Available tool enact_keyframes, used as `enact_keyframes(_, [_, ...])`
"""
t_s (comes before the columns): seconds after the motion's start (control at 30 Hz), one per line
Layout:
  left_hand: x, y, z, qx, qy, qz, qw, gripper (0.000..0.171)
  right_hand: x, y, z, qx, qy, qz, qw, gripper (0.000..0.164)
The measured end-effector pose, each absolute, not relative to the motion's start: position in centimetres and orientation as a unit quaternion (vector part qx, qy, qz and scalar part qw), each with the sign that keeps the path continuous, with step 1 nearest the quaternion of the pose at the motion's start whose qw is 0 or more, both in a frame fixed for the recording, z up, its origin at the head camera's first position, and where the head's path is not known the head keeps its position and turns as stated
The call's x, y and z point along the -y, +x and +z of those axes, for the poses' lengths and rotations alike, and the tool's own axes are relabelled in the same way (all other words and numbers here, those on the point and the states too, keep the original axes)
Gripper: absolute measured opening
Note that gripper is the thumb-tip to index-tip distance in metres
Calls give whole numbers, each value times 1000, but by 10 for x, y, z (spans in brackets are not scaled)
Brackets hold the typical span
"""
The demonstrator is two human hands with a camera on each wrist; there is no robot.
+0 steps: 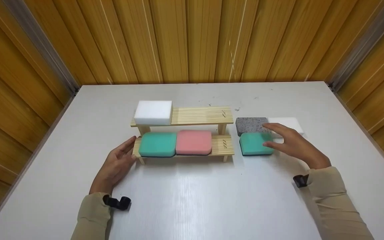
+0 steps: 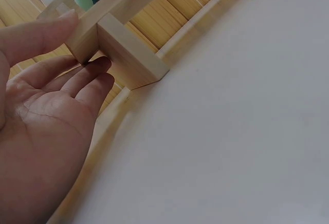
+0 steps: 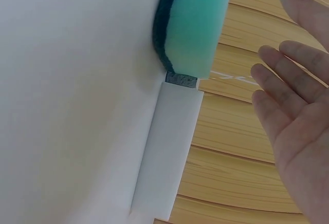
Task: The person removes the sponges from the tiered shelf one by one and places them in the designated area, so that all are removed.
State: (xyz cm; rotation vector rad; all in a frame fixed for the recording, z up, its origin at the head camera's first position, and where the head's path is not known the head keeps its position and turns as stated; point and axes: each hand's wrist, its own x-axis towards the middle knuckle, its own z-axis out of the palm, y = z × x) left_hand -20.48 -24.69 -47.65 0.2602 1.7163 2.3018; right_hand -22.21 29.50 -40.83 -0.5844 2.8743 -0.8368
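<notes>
A two-tier wooden rack (image 1: 223, 140) stands mid-table. At the left end of its lower shelf, my left hand (image 1: 117, 165) holds the plank's end, thumb at the front and fingers behind, beside the leg (image 2: 131, 54). The lower shelf carries a green sponge (image 1: 158, 144) and a pink sponge (image 1: 193, 142) side by side. On the upper shelf, at the left, sits a white sponge (image 1: 152, 112). My right hand (image 1: 293, 143) hovers with parted, relaxed fingers above another green sponge (image 1: 253, 144), dark on its underside; nothing is between the fingers.
Behind that green sponge lie a grey speckled block (image 1: 250, 126) and a second white sponge (image 3: 169, 147), next to each other on the white table (image 1: 192, 200). Wood-patterned panel walls (image 1: 178, 43) enclose the table at the back and sides.
</notes>
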Motion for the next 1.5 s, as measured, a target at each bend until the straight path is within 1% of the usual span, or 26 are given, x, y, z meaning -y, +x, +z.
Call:
enact_keyframes(0.23, [247,-205,-477,-572,88,804,134,78,-289,-224,-407,-934,-217,-285,6,65])
enact_keyframes(0.4, [247,-205,-478,-574,92,803,131,76,-284,-223,-403,-933,-216,-289,3,63])
enact_keyframes(0.77, [247,-205,-477,-583,92,797,130,77,-270,-223,-393,-930,-211,-302,13,66])
enact_keyframes(1.1, [247,-206,-478,-584,96,796,132,78,-260,-225,-389,-916,-253,-310,-18,63])
enact_keyframes(1.5, [247,-206,-478,-585,101,794,132,78,-250,-226,-384,-909,-282,-305,-31,63])
